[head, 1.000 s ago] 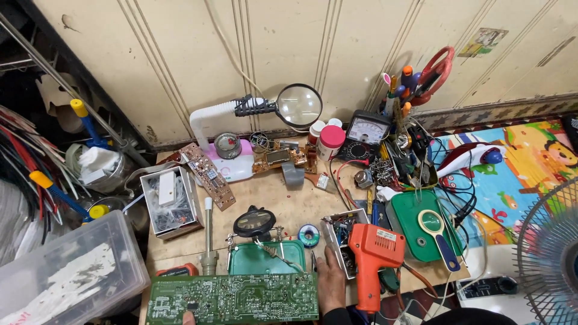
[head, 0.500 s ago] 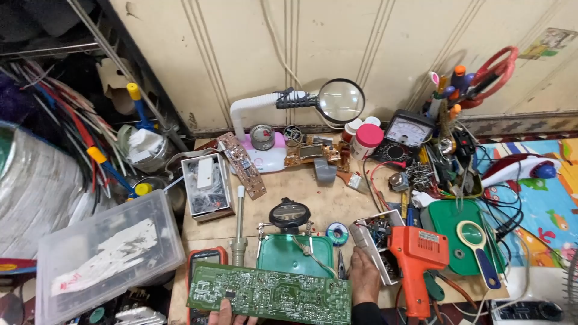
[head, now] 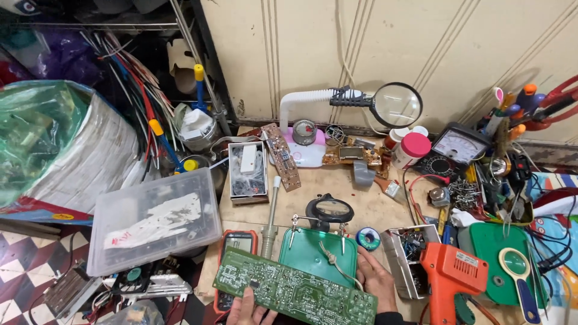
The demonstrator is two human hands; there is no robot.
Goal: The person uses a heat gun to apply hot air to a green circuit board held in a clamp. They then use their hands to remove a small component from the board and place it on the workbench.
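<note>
Green circuit board (head: 295, 291) grasped by left hand (head: 248, 310) and right hand (head: 376, 281), above cluttered workbench (head: 337, 186)

Clear lidded plastic box (head: 153, 219) is set at the table's left edge, white contents inside. Small open carton (head: 247, 170) is seen behind it, white part inside. Grey multimeter screen (head: 239, 242), red-cased, is partly covered by the board. White analogue meter dial (head: 460, 146) is propped far right. White label (head: 465, 259) is stuck on the orange tool.
</note>
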